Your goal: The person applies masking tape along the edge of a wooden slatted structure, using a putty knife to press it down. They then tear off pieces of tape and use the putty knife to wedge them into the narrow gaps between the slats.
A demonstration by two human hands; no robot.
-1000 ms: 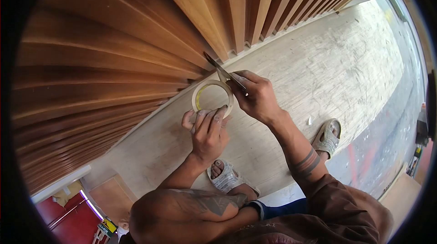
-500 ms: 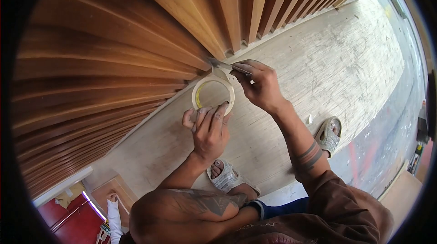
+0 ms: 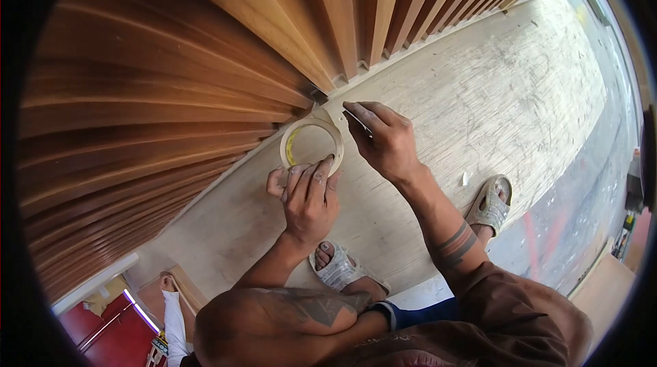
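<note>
My left hand (image 3: pixel 309 204) grips a roll of masking tape (image 3: pixel 337 140) by its near rim, fingers over the edge. A short length of tape (image 3: pixel 334 111) runs from the roll toward the foot of the wooden slats (image 3: pixel 263 15). Just right of it, my right hand (image 3: pixel 387 138) pinches a thin metal blade (image 3: pixel 356 121) between thumb and fingers. The blade's exact kind is hard to make out, since the fingers cover much of it. Its visible end is near the tape, apart from the slats.
A pale, scuffed board (image 3: pixel 472 107) lies beneath my hands, with my sandalled feet (image 3: pixel 489 203) on it. A small white scrap (image 3: pixel 465 178) lies near one foot. Another person's white sleeve (image 3: pixel 175 319) shows at lower left, near a red surface (image 3: pixel 123 333).
My right hand has drawn the blade back from the foot of the slats. My left hand and the tape roll have shifted slightly left. The other person's arm has moved up a little.
</note>
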